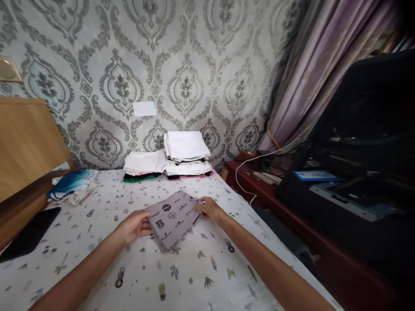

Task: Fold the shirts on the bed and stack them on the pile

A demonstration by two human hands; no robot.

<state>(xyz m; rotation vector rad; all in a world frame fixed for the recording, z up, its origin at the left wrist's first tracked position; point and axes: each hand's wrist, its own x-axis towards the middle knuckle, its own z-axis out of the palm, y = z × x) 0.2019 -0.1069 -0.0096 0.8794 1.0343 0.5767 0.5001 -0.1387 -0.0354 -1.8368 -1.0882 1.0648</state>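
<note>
Pinching a folded grey fabric piece with black printed logos (pixel 171 221) between both hands, low over a bed with a white, leaf-printed sheet (pixel 233 280). Clock centred on the grey piece, 12 = toward the wall. Left hand (pixel 138 225) sits at 9, right hand (pixel 210 209) at 2 to 3. Both touch it, so neither is nearer. Piece lies skewed and looks close to square; long axis is a weak call, maybe 7 to 1. Left: fingers curled in at the edge, thumb up near the rim, nearly closed, only the fabric in between. Right: back of hand up, thumb and fingers closed on the corner, fabric only. Left forearm comes in from 7, right from about 4 to 5; both angle inward, wrists fairly straight. Lower edge shows stacked layers at 7; can't tell if it rests on the sheet. At 11: low stack of folded white fabric (pixel 145 162), black and green layers under it. At 12: taller folded white stack (pixel 188 146), just beside it. At 10, well apart: folded blue-and-white cloth (pixel 74 183).
</note>
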